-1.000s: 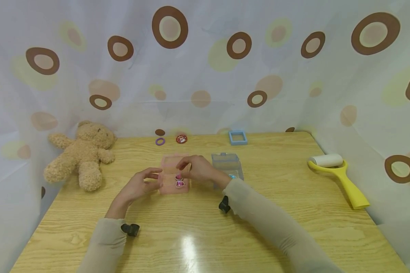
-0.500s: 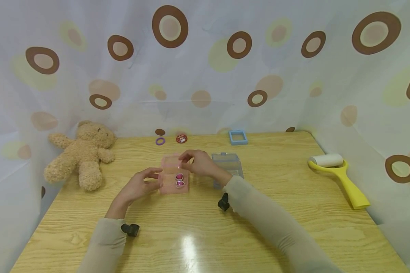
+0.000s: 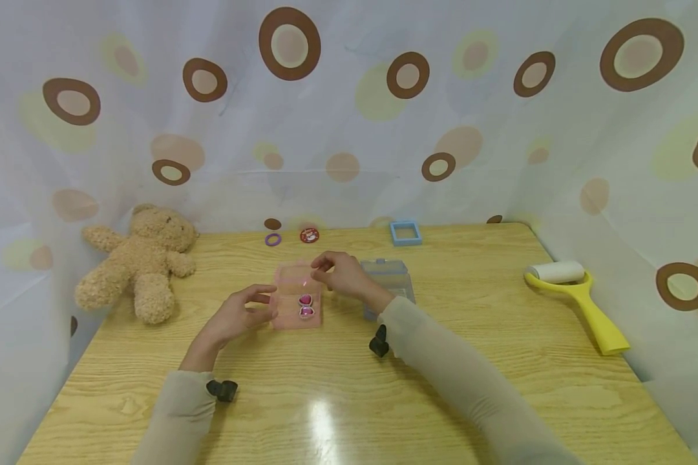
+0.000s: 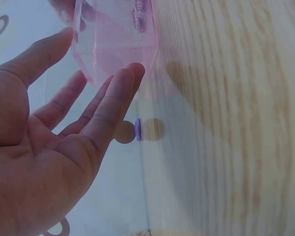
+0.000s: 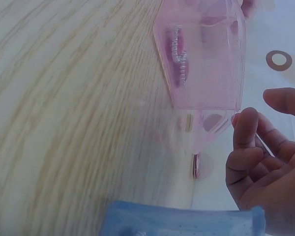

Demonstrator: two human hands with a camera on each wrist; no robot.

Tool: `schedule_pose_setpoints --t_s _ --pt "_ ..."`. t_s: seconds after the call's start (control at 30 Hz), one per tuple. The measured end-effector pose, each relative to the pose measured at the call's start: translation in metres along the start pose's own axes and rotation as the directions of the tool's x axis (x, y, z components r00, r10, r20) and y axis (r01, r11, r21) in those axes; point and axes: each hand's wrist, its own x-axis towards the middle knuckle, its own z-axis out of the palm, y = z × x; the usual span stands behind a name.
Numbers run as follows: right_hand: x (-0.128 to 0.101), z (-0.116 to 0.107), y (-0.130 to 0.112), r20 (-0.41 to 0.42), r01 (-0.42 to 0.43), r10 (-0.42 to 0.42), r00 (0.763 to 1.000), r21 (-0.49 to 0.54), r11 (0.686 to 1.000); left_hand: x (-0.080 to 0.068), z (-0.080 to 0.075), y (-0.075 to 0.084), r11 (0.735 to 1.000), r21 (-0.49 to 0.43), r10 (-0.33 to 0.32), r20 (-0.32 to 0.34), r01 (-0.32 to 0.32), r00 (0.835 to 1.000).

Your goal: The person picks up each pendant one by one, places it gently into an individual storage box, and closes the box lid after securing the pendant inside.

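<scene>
Pink translucent box [image 3: 296,296] lies near the middle of the wooden table [image 3: 500,361], two pink gems [image 3: 306,306] inside. Left hand [image 3: 236,316]: grip wide, fingers straight, tips touching the box's left side. Right hand [image 3: 340,274]: fingers curled just above the box's far right corner; whether this grip pinches anything cannot be told. Clear blue box [image 3: 391,279] sits just right of the pink one. Teddy bear [image 3: 138,260] lies far left, yellow lint roller [image 3: 581,299] far right.

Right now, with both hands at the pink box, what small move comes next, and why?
Probably lower the right hand to the pink box: its curled fingers hover at the far right corner, apparently holding nothing, while the left hand steadies the box's left side.
</scene>
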Motion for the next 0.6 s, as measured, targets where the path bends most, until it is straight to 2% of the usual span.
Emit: schedule_pose_setpoints --t_s 0.27,0.6 --pt "0.0006 -0.0001 0.0004 -0.031 0.001 -0.002 1.0 -0.029 1.0 0.0001 -0.0008 0.0 1.0 0.002 -0.005 -0.01 0.005 1.0" --pt "-0.0007 0.0002 -0.0004 -0.024 -0.039 0.036 0.999 -0.101 0.994 -0.0009 -0.0012 -0.0003 1.0 0.003 -0.01 -0.01 0.01 1.0"
